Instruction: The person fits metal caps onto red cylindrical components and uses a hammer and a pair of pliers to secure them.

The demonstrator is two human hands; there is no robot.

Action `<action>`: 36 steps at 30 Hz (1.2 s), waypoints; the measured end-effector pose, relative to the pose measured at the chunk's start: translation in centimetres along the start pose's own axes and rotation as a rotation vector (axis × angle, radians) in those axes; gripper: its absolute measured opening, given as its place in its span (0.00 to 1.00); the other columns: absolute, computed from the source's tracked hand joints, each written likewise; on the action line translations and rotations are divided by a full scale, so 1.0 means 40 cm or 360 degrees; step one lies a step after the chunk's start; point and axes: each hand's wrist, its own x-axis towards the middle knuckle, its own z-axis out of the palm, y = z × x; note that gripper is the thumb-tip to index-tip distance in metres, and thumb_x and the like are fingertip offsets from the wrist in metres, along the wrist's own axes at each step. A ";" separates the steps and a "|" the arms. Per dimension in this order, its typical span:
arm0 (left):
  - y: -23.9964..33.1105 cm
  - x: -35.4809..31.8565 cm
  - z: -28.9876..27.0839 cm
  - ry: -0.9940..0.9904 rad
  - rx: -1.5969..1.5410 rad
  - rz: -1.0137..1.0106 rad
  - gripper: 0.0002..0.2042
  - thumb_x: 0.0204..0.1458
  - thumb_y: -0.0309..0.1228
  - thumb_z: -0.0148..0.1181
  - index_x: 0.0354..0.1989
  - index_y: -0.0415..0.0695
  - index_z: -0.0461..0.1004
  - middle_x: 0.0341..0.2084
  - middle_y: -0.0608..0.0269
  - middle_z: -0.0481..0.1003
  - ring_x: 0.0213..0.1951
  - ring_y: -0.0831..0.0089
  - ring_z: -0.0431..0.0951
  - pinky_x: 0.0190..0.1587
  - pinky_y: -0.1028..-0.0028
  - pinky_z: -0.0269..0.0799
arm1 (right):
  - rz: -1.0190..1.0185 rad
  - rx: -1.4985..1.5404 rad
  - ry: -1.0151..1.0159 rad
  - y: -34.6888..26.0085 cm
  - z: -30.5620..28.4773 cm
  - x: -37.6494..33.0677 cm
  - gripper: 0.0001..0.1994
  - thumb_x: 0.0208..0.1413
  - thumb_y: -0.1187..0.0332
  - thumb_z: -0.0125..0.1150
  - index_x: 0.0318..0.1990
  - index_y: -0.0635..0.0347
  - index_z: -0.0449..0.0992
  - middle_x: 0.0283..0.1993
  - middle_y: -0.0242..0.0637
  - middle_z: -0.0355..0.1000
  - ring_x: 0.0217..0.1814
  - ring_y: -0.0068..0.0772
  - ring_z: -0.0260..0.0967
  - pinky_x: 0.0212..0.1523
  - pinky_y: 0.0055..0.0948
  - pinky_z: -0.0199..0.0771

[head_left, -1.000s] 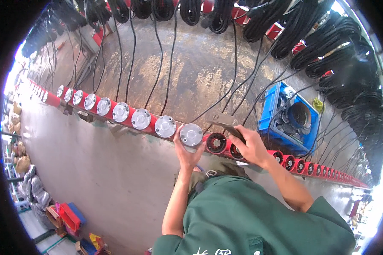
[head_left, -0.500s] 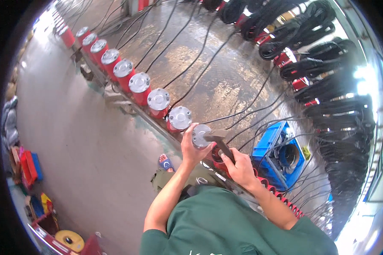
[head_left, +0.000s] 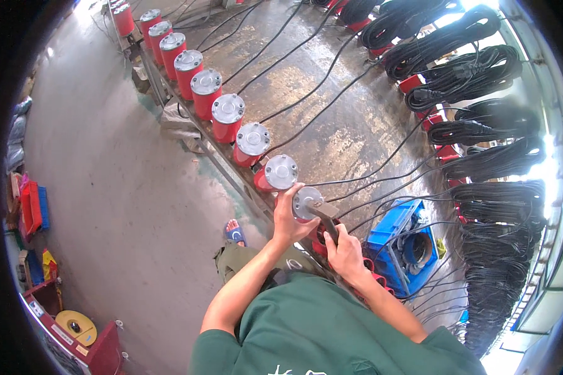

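My left hand (head_left: pixel 288 222) curves its thumb and fingers around a round silver end cap (head_left: pixel 306 197) on a red cylinder, whose body is mostly hidden. In my right hand (head_left: pixel 346 255) is a hammer (head_left: pixel 328 227), gripped by its dark handle. The hammer's head lies over the right edge of the cap; whether it touches cannot be told. Just beyond my left hand stands another red cylinder (head_left: pixel 263 181) with a silver cap (head_left: pixel 281 171), first in a row of similar capped cylinders running to the far left. Red cylinders with open tops (head_left: pixel 369 265) sit to the right, partly behind my right arm.
The cylinders stand along a narrow rail (head_left: pixel 222 169). Black cables (head_left: pixel 331 119) stretch from them to bundled coils (head_left: pixel 463 72) at right. A blue crate (head_left: pixel 381 253) holding a ring-shaped part (head_left: pixel 419 250) stands right of my right hand. A yellow reel (head_left: pixel 76 328) lies at lower left.
The view has shifted, so the row of cylinders appears farther right and lower. Both hands keep their places at the cap, the hammer head still over its right side.
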 end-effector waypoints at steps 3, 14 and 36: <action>-0.011 -0.004 -0.014 0.0013 0.0001 0.0011 0.46 0.34 0.34 0.86 0.67 0.42 0.68 0.59 0.50 0.75 0.60 0.51 0.76 0.64 0.57 0.72 | -0.0026 0.0099 -0.0109 -0.053 -0.064 0.024 0.13 0.69 0.59 0.61 0.46 0.62 0.76 0.29 0.57 0.77 0.34 0.64 0.79 0.34 0.53 0.76; -0.049 0.000 0.001 0.0096 0.0035 0.0155 0.46 0.31 0.39 0.90 0.64 0.41 0.73 0.57 0.48 0.79 0.59 0.52 0.80 0.63 0.57 0.75 | 0.0024 0.0147 -0.0257 -0.060 -0.099 0.062 0.15 0.67 0.59 0.63 0.43 0.64 0.76 0.29 0.59 0.75 0.37 0.66 0.78 0.35 0.53 0.74; 0.043 0.017 0.018 -0.0174 0.0303 0.0094 0.37 0.42 0.28 0.81 0.63 0.39 0.70 0.53 0.50 0.77 0.54 0.56 0.78 0.64 0.58 0.70 | 0.0590 0.0658 -0.0279 0.256 -0.187 -0.015 0.19 0.67 0.59 0.58 0.49 0.71 0.75 0.37 0.55 0.80 0.40 0.52 0.81 0.43 0.49 0.76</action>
